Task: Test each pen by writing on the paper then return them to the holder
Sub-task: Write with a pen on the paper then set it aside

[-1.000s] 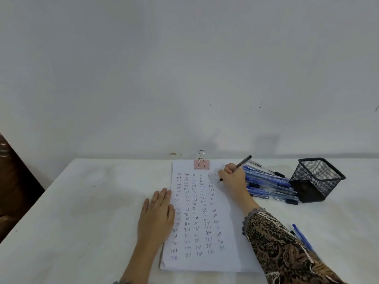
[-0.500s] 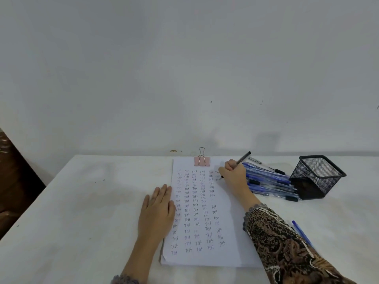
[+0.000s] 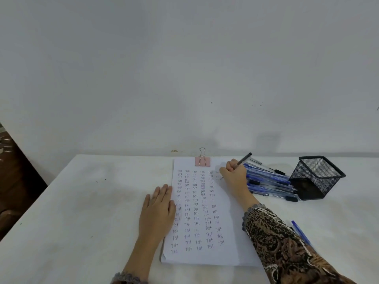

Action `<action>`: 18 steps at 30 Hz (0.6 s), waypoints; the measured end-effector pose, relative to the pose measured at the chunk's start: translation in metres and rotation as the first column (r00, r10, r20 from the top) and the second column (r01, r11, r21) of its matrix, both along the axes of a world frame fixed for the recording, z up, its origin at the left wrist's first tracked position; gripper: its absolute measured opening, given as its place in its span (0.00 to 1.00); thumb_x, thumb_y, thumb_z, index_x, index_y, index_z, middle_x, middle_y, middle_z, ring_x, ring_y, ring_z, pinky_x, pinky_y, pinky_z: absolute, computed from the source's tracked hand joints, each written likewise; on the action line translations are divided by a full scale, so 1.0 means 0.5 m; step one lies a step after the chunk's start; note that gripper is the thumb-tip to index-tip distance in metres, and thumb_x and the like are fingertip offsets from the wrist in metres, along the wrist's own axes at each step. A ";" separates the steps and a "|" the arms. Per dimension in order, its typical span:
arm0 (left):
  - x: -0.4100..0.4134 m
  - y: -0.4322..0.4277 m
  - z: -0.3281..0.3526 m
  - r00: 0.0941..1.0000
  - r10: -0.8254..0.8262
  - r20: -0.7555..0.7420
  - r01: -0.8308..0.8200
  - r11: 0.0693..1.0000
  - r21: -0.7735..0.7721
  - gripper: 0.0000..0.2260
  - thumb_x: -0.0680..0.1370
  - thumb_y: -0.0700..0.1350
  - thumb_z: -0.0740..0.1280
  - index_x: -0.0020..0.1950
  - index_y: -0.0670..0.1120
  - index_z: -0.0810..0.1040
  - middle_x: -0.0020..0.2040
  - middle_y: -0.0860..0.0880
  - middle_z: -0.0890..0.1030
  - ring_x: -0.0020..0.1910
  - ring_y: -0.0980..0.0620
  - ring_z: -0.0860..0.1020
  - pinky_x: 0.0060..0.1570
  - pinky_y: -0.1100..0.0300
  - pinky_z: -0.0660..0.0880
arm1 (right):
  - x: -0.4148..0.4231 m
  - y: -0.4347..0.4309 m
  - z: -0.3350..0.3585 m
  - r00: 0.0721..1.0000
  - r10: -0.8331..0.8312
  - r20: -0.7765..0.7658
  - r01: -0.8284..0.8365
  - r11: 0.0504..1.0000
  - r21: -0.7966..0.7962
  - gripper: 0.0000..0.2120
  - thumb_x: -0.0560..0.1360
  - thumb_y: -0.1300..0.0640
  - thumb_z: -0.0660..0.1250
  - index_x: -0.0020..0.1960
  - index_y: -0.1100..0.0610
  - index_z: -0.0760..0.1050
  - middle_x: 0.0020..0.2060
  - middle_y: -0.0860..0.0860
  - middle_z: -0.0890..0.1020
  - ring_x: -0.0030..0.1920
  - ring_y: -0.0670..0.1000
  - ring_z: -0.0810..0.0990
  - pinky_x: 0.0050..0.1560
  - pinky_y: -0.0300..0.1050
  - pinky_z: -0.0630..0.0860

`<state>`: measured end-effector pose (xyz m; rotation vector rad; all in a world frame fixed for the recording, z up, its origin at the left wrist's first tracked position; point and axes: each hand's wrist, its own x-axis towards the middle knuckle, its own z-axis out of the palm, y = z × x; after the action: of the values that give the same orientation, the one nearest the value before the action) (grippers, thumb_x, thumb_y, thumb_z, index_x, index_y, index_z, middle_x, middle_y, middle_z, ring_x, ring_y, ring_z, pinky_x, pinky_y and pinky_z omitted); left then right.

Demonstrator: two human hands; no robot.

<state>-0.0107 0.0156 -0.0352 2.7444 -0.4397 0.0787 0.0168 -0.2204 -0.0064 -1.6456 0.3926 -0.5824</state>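
at the far left edge, a dark brown piece of furniture [image 3: 12, 181] stands beside the white bench [image 3: 82, 201], with a plain pale wall [image 3: 184, 68] behind. the left hand [image 3: 156, 210] lies palm down on the bench, its fingers [image 3: 164, 191] straight and pressed together, and its thumb side rests on the left margin of the white stack of paper [image 3: 231, 212]. the paper lies lengthwise in the middle of the bench, covered in columns of the small handwritten word "test" in blue and black ink. a pink binder clip with silver wire handles [image 3: 202, 161] grips its far edge.

the right hand [image 3: 235, 175] rests on the upper right part of the sheet. its fingers are curled and pinch a dark slim pen [image 3: 245, 157], which slants up and away to the right. the pen's tip is down by the last short column of words, though it is too small to tell whether it touches the paper. a brown and black patterned sleeve [image 3: 276, 238] covers the right forearm.

just right of that hand, a pile of blue capped pens with clear barrels [image 3: 270, 181] lies flat on the bench, and a few black capped ones are among them. the pile's right end reaches the black wire mesh square holder [image 3: 315, 173], which stands upright near the far right. a single blue pen [image 3: 300, 232] lies nearer, beside the sleeve.
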 end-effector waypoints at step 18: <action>-0.008 0.000 0.015 0.999 -0.022 -0.043 0.023 1.000 0.014 0.28 0.77 0.55 0.38 0.76 0.49 0.50 0.77 0.54 0.51 0.76 0.56 0.47 0.73 0.57 0.42 | -0.218 0.092 0.067 0.995 -0.079 -0.060 0.069 0.987 -0.142 0.12 0.82 0.56 0.52 0.47 0.54 0.73 0.30 0.49 0.71 0.28 0.48 0.66 0.31 0.42 0.63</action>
<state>-0.0148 0.0157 -0.0276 2.7487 -0.4607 0.0107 -0.0921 -0.1746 0.0272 -1.7938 0.4715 -0.6244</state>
